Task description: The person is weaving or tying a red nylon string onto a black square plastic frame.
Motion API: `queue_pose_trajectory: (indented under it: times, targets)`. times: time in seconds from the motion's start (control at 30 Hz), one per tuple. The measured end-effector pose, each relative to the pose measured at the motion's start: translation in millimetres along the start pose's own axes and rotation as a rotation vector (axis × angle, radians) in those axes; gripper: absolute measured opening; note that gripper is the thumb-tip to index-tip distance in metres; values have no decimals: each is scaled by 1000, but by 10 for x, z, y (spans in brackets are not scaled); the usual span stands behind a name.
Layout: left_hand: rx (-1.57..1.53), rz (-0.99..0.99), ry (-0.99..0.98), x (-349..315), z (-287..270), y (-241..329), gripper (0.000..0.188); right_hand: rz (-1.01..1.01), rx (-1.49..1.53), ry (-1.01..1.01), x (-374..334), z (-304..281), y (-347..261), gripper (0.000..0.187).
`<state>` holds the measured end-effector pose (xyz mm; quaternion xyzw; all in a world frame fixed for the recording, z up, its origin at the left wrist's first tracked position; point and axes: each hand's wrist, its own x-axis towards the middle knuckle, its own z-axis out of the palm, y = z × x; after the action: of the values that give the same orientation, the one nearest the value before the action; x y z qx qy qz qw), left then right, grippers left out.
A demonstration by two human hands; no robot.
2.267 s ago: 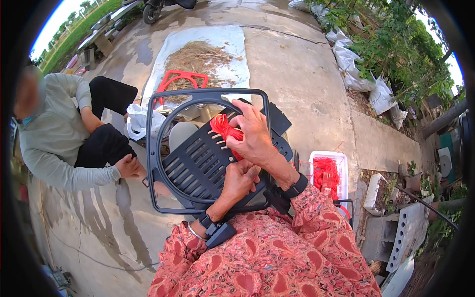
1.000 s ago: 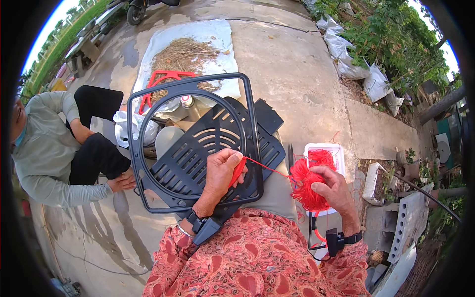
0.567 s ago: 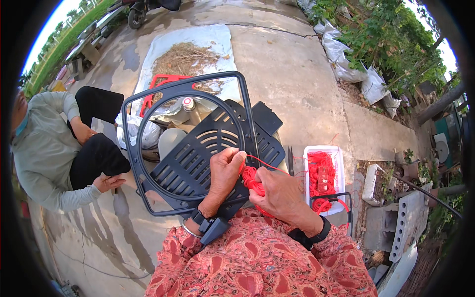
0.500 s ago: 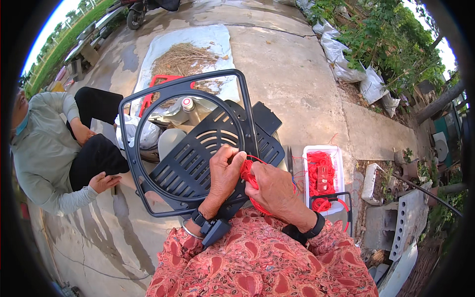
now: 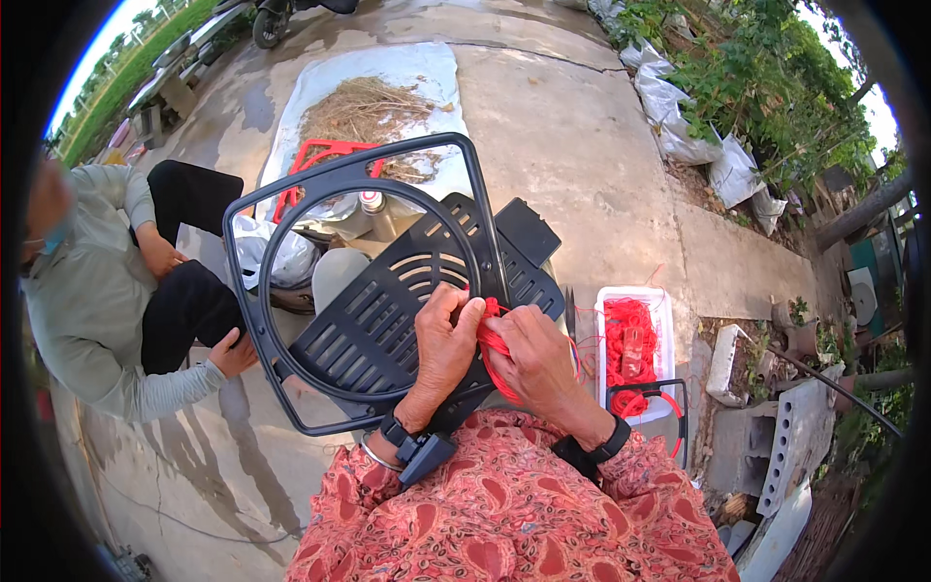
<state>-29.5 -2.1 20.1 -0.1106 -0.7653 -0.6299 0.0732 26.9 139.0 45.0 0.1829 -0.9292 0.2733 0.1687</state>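
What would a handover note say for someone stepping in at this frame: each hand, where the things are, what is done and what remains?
Left hand: fingers closed on red cord at the edge of the black plastic frame, which rests on the lap.
Right hand: also pinching the same cord, close against the left.
Supply: white tray holding more red cord, on the ground at the right.
Nearby: a seated person at the left, one hand by the frame's lower corner.
Done: cord is gathered at one spot on the frame's edge.
Left: the frame's large ring opening shows no cord yet; whether a knot is tied is hidden by the fingers.
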Motion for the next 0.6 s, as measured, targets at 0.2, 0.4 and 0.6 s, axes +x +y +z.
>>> queue_pose_trajectory:
  times: [0.2, 0.4, 0.6]
  targets:
    - [12, -43, 29, 53, -49, -82, 18, 12, -3, 51, 294, -84, -36, 32]
    - [10, -59, -4, 39, -69, -84, 20, 560, 551, 30, 249, -128, 493, 22]
    - [-16, -36, -34, 4, -38, -26, 18, 749, 670, -455, 458, -49, 749, 36]
